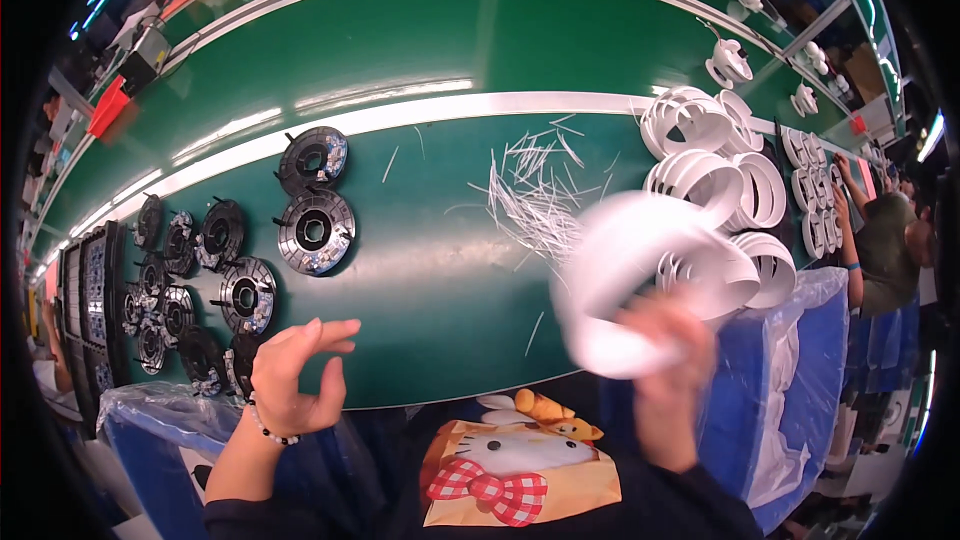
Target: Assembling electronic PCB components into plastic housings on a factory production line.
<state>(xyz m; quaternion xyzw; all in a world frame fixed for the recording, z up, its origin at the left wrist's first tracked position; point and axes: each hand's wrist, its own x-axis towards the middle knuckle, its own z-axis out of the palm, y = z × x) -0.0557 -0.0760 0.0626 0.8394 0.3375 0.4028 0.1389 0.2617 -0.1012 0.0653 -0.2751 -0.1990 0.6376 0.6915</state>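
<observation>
My right hand [678,365] grips a white plastic ring-shaped housing [588,275] by its near edge, raised above the right side of the table; the housing is smeared by motion. Over the front edge, my left hand [292,372] is empty, its thumb and fingers curved with a gap between them. Closest to it lie black round discs with small circuit parts, one of them a disc [248,296] just beyond the fingers. Two more overlap farther off, the nearer disc [315,231] showing a central hole. Stacked white rings [695,180] stand beyond the right hand.
Thin white strips [535,205] lie scattered mid-table on the green top [420,270]. Black trays [95,290] stand at the far left. Blue bins lined with clear plastic flank me, one bin [735,380] at right. A co-worker [890,250] sits farther right, near more white rings.
</observation>
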